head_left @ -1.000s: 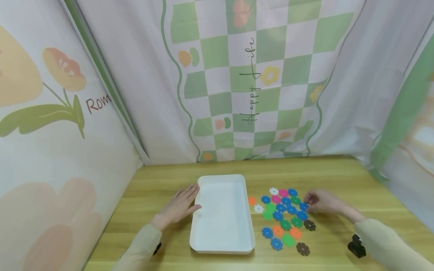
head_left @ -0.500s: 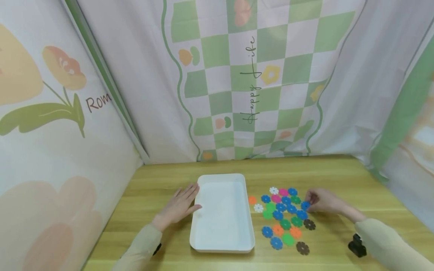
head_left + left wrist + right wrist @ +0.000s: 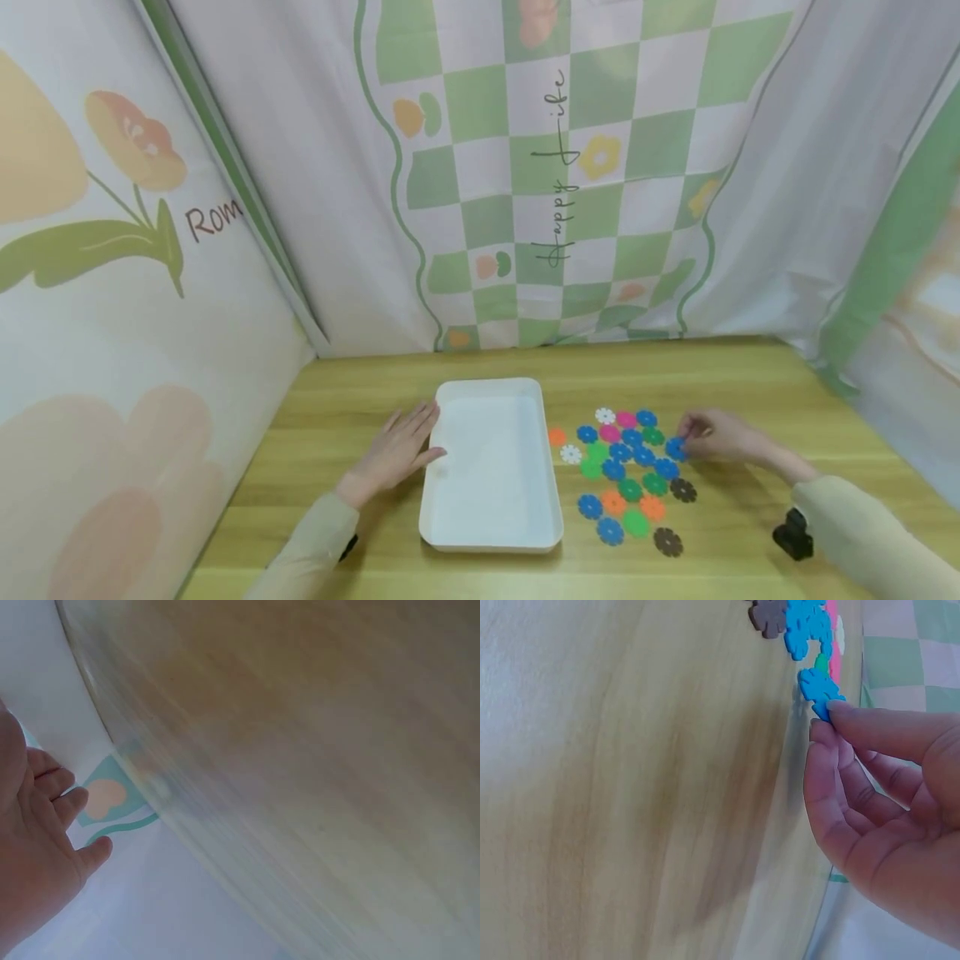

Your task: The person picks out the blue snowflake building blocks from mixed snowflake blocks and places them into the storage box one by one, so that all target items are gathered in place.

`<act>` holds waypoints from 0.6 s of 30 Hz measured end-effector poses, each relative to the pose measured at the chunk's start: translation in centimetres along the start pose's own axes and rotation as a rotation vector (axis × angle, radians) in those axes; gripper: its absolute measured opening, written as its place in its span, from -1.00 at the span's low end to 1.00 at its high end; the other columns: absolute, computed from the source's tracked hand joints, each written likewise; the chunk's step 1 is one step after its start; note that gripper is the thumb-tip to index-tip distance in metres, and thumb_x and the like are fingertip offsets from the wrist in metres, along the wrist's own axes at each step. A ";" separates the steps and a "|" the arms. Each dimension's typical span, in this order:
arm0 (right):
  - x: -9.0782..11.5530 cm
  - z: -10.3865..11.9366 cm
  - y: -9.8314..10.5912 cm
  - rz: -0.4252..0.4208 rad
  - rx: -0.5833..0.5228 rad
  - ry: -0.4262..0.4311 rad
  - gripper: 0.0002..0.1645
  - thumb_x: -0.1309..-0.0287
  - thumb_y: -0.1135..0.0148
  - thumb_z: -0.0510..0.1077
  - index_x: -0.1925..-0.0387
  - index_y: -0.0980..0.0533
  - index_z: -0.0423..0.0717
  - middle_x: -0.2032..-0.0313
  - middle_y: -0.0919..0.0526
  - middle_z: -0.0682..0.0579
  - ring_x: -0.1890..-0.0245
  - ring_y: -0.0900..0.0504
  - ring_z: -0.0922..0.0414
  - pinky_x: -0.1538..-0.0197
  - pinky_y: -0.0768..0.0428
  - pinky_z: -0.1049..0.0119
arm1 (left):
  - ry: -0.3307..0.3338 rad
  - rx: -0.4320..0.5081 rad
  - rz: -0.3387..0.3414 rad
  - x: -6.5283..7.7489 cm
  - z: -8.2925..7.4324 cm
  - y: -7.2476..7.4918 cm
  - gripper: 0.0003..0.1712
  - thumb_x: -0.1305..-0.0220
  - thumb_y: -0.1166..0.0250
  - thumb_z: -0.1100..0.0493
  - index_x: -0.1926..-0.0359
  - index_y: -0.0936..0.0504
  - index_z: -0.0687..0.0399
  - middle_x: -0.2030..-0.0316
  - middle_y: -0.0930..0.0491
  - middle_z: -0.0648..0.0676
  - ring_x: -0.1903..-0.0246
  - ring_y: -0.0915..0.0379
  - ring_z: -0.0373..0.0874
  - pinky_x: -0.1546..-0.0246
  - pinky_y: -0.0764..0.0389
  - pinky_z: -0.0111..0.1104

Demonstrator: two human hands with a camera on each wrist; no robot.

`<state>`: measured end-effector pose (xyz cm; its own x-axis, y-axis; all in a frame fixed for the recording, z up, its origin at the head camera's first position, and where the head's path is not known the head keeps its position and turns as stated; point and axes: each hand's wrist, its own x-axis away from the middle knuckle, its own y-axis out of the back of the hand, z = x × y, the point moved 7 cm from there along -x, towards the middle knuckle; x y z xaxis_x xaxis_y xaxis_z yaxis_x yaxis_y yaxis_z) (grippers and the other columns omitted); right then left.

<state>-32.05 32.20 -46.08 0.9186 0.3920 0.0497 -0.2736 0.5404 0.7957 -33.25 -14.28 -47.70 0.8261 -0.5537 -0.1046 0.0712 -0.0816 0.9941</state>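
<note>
To the right of the white tray [image 3: 491, 471], the right hand [image 3: 717, 434] is pinching a blue disc [image 3: 816, 684] by its edge, beside the other discs [image 3: 643, 456] lying on the bench [image 3: 360, 375]. The left hand [image 3: 395, 450] is resting relaxed against the tray's left rim, grasping nothing. The person seems to be picking up this piece; the next move is probably calling for a steady pinch and clearance over its neighbours.

A blue notched disc [image 3: 819, 688] is pinched by the right hand [image 3: 892, 832]; nearby, a brown disc [image 3: 768, 618] is seen.
</note>
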 end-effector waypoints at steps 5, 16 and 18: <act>-0.3 0.2 0.3 0.023 -0.050 -0.002 -0.81 -0.16 -0.29 -0.23 0.23 -0.55 -0.27 0.28 -0.66 -0.03 0.32 -0.55 0.35 0.30 -0.59 0.45 | 0.003 -0.006 -0.008 0.1 -0.1 0.3 -0.12 -0.46 0.06 -0.31 -0.52 -0.12 0.20 -0.52 -0.13 0.17 -0.51 -0.11 0.07 -0.47 -0.20 0.14; -1.6 3.4 0.1 0.068 -0.164 -0.063 -0.69 -0.28 -0.25 -0.15 0.10 -0.52 -0.34 0.21 -0.65 -0.09 0.27 -0.62 0.21 0.20 -0.73 0.27 | -0.018 0.007 0.019 -0.1 0.2 0.2 -0.11 -0.45 0.07 -0.34 -0.54 -0.08 0.15 -0.55 -0.06 0.13 -0.53 -0.05 0.08 -0.46 -0.20 0.17; -1.9 4.2 -0.2 0.084 -0.195 -0.068 -0.68 -0.30 -0.24 -0.15 0.08 -0.50 -0.35 0.19 -0.64 -0.11 0.24 -0.63 0.14 0.16 -0.74 0.23 | -0.019 0.008 0.038 -0.2 0.2 0.3 -0.12 -0.47 0.09 -0.33 -0.55 -0.05 0.11 -0.56 -0.03 0.11 -0.54 -0.02 0.08 -0.47 -0.18 0.17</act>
<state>-32.59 28.24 -43.77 0.9055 0.3944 0.1566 -0.3939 0.6443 0.6555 -33.49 -14.38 -47.40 0.8173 -0.5722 -0.0672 0.0352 -0.0669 0.9971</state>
